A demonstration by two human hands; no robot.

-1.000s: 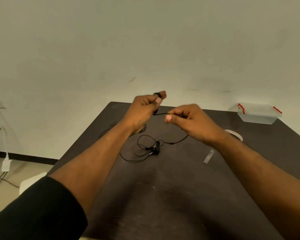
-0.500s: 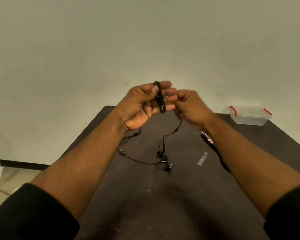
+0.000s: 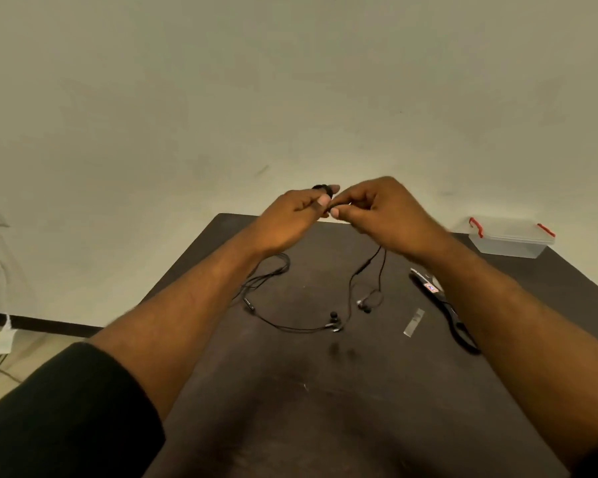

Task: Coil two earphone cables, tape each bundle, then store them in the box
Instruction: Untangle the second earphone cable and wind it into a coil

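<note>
The dark, matt table, scuffed and flat, served as the work surface and carried the loose items within reach. At its far right corner stood the box, translucent plastic with red clip latches, lid on, evidently kept aside for the final storage step. Both hands were raised above the table's far edge. The left hand was curled, with black turns of the first earphone cable looped round an extended fingertip, which acted as the former for the coil. The right hand, fingers bent, pinched the same thin, rubbery cable just beside the left, apparently to feed the next turn; the free length hung slack to the earbuds on the table. The second earphone cable lay uncoiled to the left, its buds near the first pair. Scissors with dark handles lay to the right, beside a short clear strip of tape, apparently pre-cut for binding.
</note>
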